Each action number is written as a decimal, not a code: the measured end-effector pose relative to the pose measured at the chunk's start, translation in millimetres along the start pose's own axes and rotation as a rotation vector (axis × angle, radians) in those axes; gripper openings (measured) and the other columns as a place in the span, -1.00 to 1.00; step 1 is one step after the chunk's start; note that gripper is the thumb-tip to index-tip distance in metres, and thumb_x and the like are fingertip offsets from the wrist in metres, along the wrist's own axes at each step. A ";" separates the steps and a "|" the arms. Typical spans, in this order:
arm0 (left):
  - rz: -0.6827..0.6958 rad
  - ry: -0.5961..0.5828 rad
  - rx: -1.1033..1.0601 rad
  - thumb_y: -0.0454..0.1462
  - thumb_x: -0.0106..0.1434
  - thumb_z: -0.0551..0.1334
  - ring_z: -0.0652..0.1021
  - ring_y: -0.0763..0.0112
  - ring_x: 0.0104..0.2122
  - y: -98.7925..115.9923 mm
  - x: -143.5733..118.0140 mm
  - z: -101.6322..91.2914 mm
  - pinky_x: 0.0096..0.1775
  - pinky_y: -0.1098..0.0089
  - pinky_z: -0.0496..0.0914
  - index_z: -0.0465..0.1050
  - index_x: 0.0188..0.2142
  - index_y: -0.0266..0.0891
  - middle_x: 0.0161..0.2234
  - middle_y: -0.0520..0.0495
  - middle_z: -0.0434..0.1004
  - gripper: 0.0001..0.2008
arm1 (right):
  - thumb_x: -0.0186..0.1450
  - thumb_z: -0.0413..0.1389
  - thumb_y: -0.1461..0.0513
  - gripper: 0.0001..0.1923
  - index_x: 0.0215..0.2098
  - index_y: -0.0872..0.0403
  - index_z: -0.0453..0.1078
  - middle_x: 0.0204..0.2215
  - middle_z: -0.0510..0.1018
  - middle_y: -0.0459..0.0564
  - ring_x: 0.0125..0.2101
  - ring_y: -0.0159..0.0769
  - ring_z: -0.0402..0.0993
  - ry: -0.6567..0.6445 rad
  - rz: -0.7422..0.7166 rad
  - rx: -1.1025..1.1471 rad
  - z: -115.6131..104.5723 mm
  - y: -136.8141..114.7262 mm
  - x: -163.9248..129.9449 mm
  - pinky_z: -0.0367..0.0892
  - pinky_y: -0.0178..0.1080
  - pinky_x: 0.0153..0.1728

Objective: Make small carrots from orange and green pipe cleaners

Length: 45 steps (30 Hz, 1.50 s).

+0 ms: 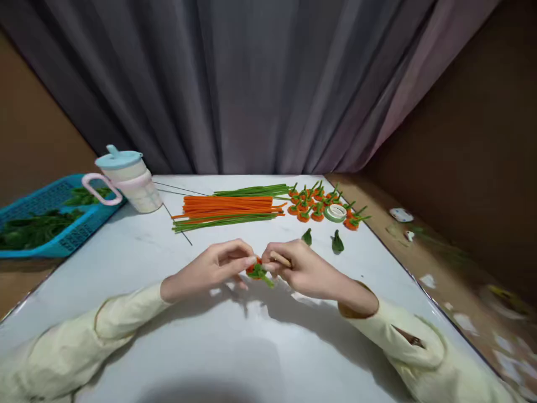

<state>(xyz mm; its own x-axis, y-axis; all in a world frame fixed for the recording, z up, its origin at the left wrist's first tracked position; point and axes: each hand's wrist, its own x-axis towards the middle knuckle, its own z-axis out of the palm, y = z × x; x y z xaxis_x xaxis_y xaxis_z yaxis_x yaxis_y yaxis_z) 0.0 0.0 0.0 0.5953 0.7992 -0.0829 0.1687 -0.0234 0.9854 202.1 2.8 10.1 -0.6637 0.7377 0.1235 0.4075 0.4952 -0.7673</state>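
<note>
Over the middle of the table, my left hand (218,267) pinches a small orange pipe-cleaner pumpkin (250,271) with a green top and stem pointing down and to the right. My right hand (300,268) is closed around a short tan wooden stick (280,259), its fingertips at the pumpkin's right side. Whether those fingertips also grip the pumpkin is hidden. Just beyond my right hand lie two dark green leaf-shaped pieces, one a green leaf (337,242). Farther back are a bundle of orange pipe cleaners (229,206) and green pipe cleaners (251,191).
Several finished pumpkins (318,212) stand at the back right around a roll of green tape (335,212). A lidded cup (138,184) is at the back left, beside a blue basket (79,235) of greenery. Thin dark wires (178,225) lie nearby. Scraps litter the floor (377,207) at right.
</note>
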 end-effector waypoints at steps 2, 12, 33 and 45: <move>-0.062 -0.046 0.008 -0.11 0.30 0.08 0.51 0.46 -0.42 -10.3 -1.2 1.6 -0.33 0.34 0.51 0.31 -0.26 -0.26 -0.34 0.05 0.30 -0.76 | 0.10 -0.06 0.43 -0.86 -0.54 0.11 0.21 -0.68 0.20 -0.23 -0.62 -0.50 0.10 -0.015 0.011 0.000 7.8 10.2 2.3 -0.03 -0.43 -0.57; -0.165 -0.078 -0.030 -0.01 0.33 -0.02 0.52 0.47 -0.57 -29.3 2.4 12.5 -0.53 0.44 0.43 0.10 -0.21 -0.17 -0.40 0.06 0.39 -0.72 | 0.05 -0.07 0.47 -0.83 -0.51 0.11 0.23 -0.67 0.22 -0.24 -0.64 -0.51 0.08 0.083 -0.031 0.029 29.0 27.4 -3.0 0.02 -0.45 -0.56; -0.209 -0.215 -0.512 -0.22 0.25 0.23 0.51 0.24 -0.04 -65.4 12.1 4.2 0.10 0.21 0.31 0.41 0.03 -0.26 -0.02 -0.18 0.50 -0.64 | 0.05 0.06 0.45 -0.88 -0.50 0.13 0.28 -0.61 0.39 -0.15 -0.62 -0.48 0.21 0.082 0.139 -0.111 41.8 33.6 -0.2 0.03 -0.43 -0.55; -0.197 -0.001 -0.625 -0.19 0.18 0.30 0.58 0.16 -0.14 -59.4 12.3 7.4 0.09 0.11 0.31 0.38 -0.12 -0.28 -0.22 -0.14 0.58 -0.68 | 0.33 -0.15 0.32 -0.74 -0.27 0.14 0.37 -0.46 0.49 -0.03 -0.54 -0.41 0.29 -0.097 0.124 -0.190 -6.9 25.1 -12.4 0.16 -0.37 -0.46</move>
<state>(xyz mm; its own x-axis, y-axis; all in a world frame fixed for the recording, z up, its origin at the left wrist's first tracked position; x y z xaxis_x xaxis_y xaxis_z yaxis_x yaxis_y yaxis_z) 3.1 6.7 -60.6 0.6010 0.7520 -0.2708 -0.2132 0.4774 0.8524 224.9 9.2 -6.4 -0.6547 0.7552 -0.0321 0.5941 0.4879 -0.6396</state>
